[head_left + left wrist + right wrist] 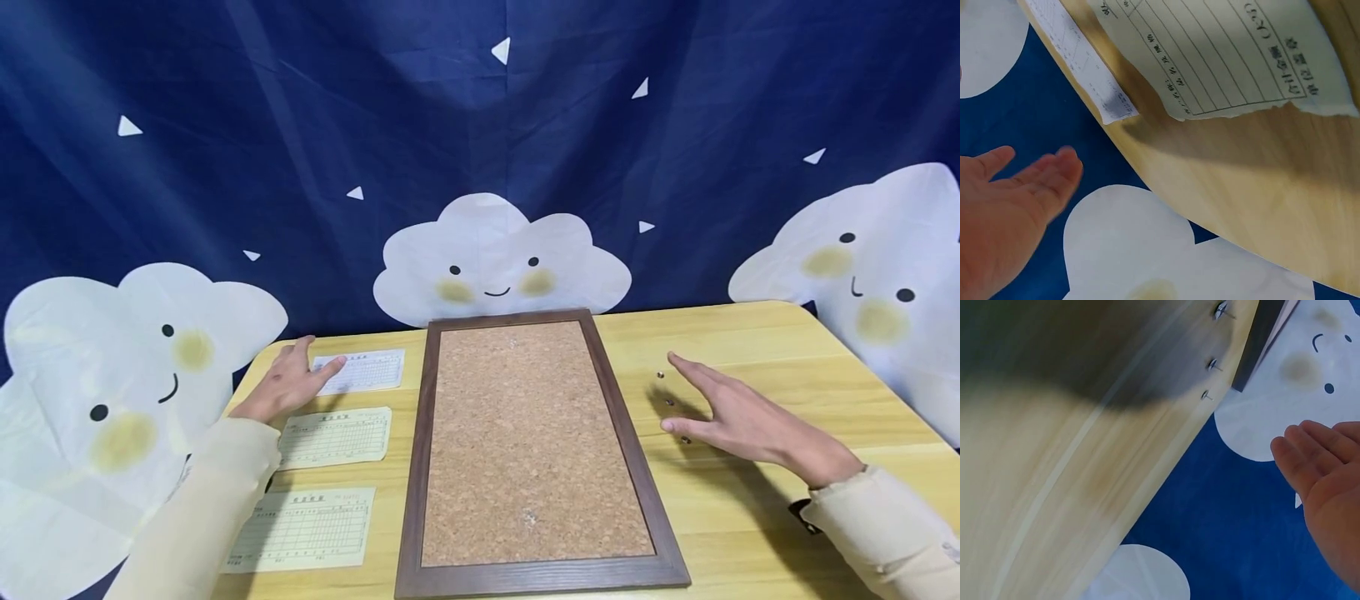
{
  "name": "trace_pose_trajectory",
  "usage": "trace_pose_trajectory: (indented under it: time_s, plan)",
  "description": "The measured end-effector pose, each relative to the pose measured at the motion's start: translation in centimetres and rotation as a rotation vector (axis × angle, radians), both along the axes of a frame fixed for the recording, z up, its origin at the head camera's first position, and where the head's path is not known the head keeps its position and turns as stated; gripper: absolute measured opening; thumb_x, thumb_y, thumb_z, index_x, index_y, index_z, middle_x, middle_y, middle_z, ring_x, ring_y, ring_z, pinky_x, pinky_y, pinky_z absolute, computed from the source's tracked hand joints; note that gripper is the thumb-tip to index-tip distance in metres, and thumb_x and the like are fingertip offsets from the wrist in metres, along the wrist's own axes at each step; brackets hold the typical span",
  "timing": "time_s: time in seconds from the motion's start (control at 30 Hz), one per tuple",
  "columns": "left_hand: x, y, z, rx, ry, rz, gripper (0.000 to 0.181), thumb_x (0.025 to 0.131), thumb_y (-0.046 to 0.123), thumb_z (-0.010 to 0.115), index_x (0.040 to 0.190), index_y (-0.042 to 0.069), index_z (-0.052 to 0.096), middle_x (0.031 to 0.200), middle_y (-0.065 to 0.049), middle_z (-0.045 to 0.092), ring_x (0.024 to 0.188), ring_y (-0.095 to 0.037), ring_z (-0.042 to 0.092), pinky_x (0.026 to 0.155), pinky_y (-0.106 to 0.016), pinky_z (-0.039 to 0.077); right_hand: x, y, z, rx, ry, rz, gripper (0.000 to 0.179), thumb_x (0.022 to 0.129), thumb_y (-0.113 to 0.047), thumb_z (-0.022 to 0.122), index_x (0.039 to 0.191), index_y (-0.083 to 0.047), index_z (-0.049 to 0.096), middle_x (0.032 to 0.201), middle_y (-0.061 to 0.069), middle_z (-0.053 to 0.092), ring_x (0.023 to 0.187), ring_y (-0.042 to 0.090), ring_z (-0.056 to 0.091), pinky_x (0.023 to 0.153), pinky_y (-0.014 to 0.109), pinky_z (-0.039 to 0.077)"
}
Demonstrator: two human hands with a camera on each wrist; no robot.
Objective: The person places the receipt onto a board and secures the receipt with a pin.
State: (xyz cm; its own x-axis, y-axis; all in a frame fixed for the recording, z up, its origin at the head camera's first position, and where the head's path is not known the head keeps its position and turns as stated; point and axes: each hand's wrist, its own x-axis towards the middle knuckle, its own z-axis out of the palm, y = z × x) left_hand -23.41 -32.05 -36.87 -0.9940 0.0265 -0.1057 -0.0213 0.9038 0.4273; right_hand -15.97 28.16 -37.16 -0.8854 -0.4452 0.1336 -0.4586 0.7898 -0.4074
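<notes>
Left of the frame's centre, the white slip looks light, limp, tearable: pinch its edge. Right of centre, tacks look fiddly. The left hand, perhaps touching paper, and right hand hold nothing.

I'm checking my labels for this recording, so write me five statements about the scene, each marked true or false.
1. Three pale printed paper slips lie left of the brown-framed, rectangular cork board. True.
2. The small silver metal pins lie on the cork. False: the three pins lie on the pale wooden table, right of the board.
3. The right hand is near the pins. True.
4. The left hand grips the board's frame. False: the left hand is by the farthest slip, away from the board.
5. White smiling clouds decorate the dark blue cloth backdrop. True.
</notes>
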Motion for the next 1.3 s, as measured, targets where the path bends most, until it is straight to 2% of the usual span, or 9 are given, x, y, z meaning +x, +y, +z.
trace_pose_trajectory:
  time_s: [0.13,0.2,0.4,0.63,0.83,1.07,1.3]
  plan:
    - [-0.3,-0.1,-0.3,0.016,-0.017,0.025,0.106,0.095,0.068,0.046,0.155,-0.009,0.006,0.154,-0.039,0.015,0.140,-0.055,0.019,0.110,-0.067,0.020,0.0,-0.3,0.0,-0.034,-0.031,0.004,0.092,0.090,-0.047,0.072,0.154,0.004,0.029,0.152,0.031,0.034,0.135,0.051,0.037,0.104,0.064,0.033]
    - [-0.4,-0.2,-0.4,0.016,-0.012,0.023,0.106,0.095,0.067,0.048,0.155,-0.009,0.006,0.153,-0.039,0.018,0.139,-0.054,0.022,0.110,-0.066,0.022,-0.1,-0.4,0.0,-0.046,-0.042,0.006,0.092,0.090,-0.046,0.072,0.153,0.004,0.030,0.152,0.030,0.034,0.135,0.051,0.037,0.104,0.064,0.033]
    - [-0.9,-0.8,-0.8,0.012,0.030,0.001,0.103,0.094,0.063,0.054,0.152,-0.011,0.013,0.143,-0.040,0.034,0.129,-0.053,0.039,0.104,-0.064,0.034,-0.2,-0.7,0.0,-0.066,-0.057,0.028,0.090,0.090,-0.041,0.075,0.151,0.007,0.031,0.151,0.030,0.037,0.136,0.049,0.037,0.104,0.063,0.033]
    - [-1.2,-1.1,-1.1,0.004,0.044,-0.008,0.096,0.094,0.055,0.061,0.151,-0.012,0.020,0.140,-0.040,0.039,0.128,-0.052,0.041,0.103,-0.063,0.035,-0.4,-0.8,-0.2,-0.074,-0.036,0.060,0.087,0.089,-0.037,0.077,0.149,0.010,0.035,0.147,0.030,0.043,0.131,0.050,0.043,0.103,0.062,0.036]
    - [-1.4,-1.4,-1.5,0.002,0.012,0.000,0.090,0.095,0.047,0.065,0.151,-0.010,0.023,0.139,-0.041,0.040,0.127,-0.053,0.041,0.103,-0.063,0.035,-0.6,-0.9,-0.6,-0.091,-0.029,0.083,0.085,0.089,-0.037,0.077,0.147,0.011,0.037,0.147,0.029,0.043,0.118,0.051,0.055,0.097,0.060,0.042]
    - [-1.6,-1.7,-1.6,0.034,-0.011,0.007,0.085,0.092,0.036,0.072,0.150,-0.009,0.028,0.137,-0.040,0.041,0.124,-0.051,0.043,0.104,-0.061,0.035,-0.6,-1.1,-1.0,-0.130,-0.043,0.105,0.086,0.086,-0.034,0.080,0.147,0.011,0.039,0.145,0.028,0.046,0.114,0.048,0.058,0.095,0.058,0.045]
    - [-1.8,-2.0,-1.8,0.042,-0.067,0.027,0.083,0.092,0.031,0.073,0.150,-0.009,0.029,0.141,-0.040,0.038,0.128,-0.052,0.040,0.106,-0.061,0.033,-0.6,-1.6,-1.3,-0.172,-0.075,0.147,0.084,0.085,-0.028,0.081,0.146,0.012,0.038,0.139,0.031,0.050,0.109,0.044,0.062,0.089,0.052,0.051]
